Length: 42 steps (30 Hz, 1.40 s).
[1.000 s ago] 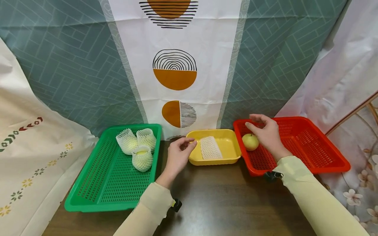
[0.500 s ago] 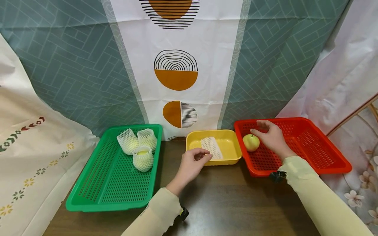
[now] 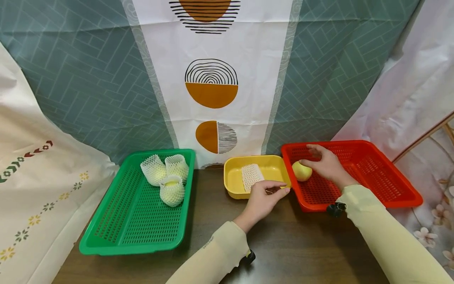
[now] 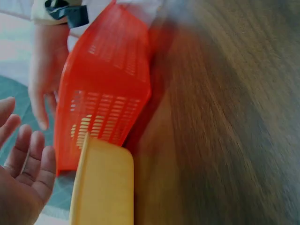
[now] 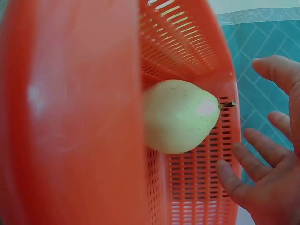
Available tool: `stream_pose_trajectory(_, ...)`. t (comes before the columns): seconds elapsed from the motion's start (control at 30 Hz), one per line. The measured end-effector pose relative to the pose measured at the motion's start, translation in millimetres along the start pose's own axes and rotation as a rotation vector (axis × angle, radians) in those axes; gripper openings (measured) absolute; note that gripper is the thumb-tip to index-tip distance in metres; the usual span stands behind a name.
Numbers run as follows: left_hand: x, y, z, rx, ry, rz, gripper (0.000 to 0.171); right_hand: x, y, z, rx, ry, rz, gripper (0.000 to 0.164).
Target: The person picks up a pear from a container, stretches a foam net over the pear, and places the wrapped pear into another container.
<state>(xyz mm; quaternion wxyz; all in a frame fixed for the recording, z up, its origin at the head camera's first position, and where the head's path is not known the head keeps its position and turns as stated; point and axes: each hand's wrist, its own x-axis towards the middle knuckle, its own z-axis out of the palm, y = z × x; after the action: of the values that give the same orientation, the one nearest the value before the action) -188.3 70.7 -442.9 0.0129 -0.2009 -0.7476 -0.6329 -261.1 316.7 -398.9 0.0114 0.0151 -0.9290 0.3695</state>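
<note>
A pale yellow-green pear point(image 3: 301, 172) with a short stem sits at the left end of the red basket point(image 3: 386, 173). Just above and to the right of it is my right hand point(image 3: 328, 166), thumb and fingers spread; in the right wrist view a gap shows between the pear point(image 5: 180, 119) and the fingertips. My left hand point(image 3: 262, 202) hovers over the front right of the yellow tray point(image 3: 274, 172), holding nothing, its fingers loosely bent in the left wrist view. A white foam net sleeve point(image 3: 250, 174) lies flat in that tray, its lower end overlapped by the left hand.
On the left stands a green basket point(image 3: 149, 227) holding several foam-netted fruits, one point(image 3: 172, 192) nearest the front. The yellow tray abuts the red basket's left side. All rest on a dark wooden table point(image 3: 294, 244), with a patterned cloth point(image 3: 248, 79) hanging behind.
My left hand has moved right, from the yellow tray's left edge to its front right corner. The right hand has lowered and shifted slightly right, close beside the pear.
</note>
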Motion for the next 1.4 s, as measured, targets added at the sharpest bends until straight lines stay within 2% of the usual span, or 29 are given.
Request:
stream_pose_trajectory(0.17,7.6,-3.3,17.6,0.007,-0.02,0.05,0.021,2,1,2,-0.04,-0.056,-0.019,0.097)
stream_pose_trajectory(0.47,11.6,-9.2,35.5,0.041,-0.068,0.049,0.019,9,0,4,-0.093,-0.137,-0.015,0.105)
stream_pose_trajectory(0.77,11.3,-17.0,40.8,0.074,-0.086,0.051,0.021,11,-3,1,-0.158,-0.184,-0.001,0.105)
stream_pose_trajectory(0.97,10.5,-20.1,42.1,0.062,-0.079,0.019,0.023,18,-11,5,-0.192,-0.23,-0.008,0.103)
stream_pose_trajectory(1.17,10.1,-21.5,43.0,0.036,-0.075,-0.011,0.025,23,-15,6,-0.194,-0.312,0.015,0.104)
stream_pose_trajectory(1.4,10.4,-23.7,43.9,0.01,-0.072,-0.024,0.023,32,-12,7,-0.293,-0.347,0.001,0.1)
